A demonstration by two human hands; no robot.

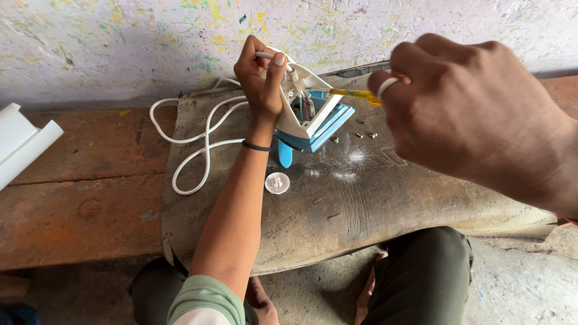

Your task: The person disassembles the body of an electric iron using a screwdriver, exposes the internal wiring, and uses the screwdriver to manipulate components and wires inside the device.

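My left hand (260, 78) grips the top of a white and blue clothes iron (313, 117) that stands tilted on a brown rubber mat (361, 204), its rear cover off and coloured wires showing. My right hand (475, 114), close to the camera, holds a yellow-handled screwdriver (355, 94) whose tip reaches into the open back of the iron. A white cord (192, 141) loops off to the left of the iron. A blue part (285, 154) and a round white dial (277, 183) lie beside my left forearm.
Small screws (364, 135) lie on the mat right of the iron, near patches of white dust. A white plastic piece (21, 141) rests at the far left on the reddish bench (84, 198). A paint-speckled wall (120, 42) stands behind. My knees are below the mat.
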